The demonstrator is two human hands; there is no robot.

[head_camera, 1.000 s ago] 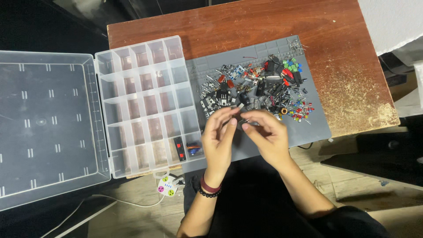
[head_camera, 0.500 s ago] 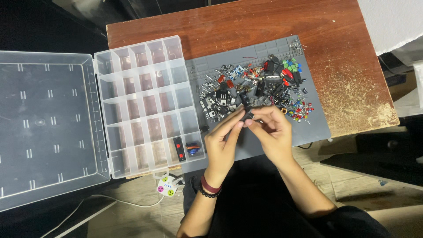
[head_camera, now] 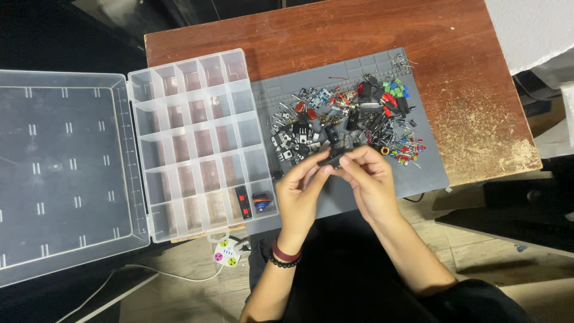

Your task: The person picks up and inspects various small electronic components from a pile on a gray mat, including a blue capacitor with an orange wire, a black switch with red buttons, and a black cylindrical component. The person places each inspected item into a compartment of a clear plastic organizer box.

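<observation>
I judge sorting barely begun: both my left hand and right hand pinch one small black part at frame centre, the heap of components on the grey mat is large, and the clear organizer box at left holds items in only two lower cells.

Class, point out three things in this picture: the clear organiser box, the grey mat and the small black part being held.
Organiser box (head_camera: 197,140), head view, on a divider wall.
Grey mat (head_camera: 427,170), head view, on its bare right edge.
Black part (head_camera: 330,159), head view, on its middle.

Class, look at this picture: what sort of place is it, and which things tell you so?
Probably a hobby electronics workbench: a grey work mat strewn with small electronic components, and a clear compartment organiser box open on a wooden table.
</observation>
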